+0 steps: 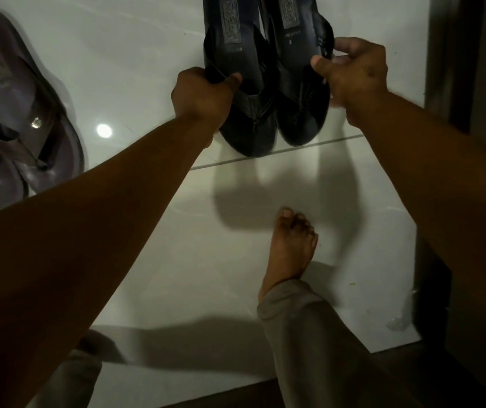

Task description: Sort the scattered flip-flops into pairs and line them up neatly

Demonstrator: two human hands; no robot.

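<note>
Two black flip-flops lie side by side on the white tiled floor, toes pointing toward me. My left hand [203, 95] grips the outer strap of the left black flip-flop [236, 69]. My right hand [353, 75] pinches the outer strap of the right black flip-flop [297, 83]. Their soles touch along the inner edges. At the far left lies a grey-brown flip-flop [21, 122] with a small metal ornament on its strap; it looks blurred and may overlap a second one, which I cannot make out.
My bare right foot [292, 245] stands on the white tiles [177, 260] just below the black pair. A dark door frame or wall [457, 69] runs along the right side. A tile joint crosses under the toes of the black pair.
</note>
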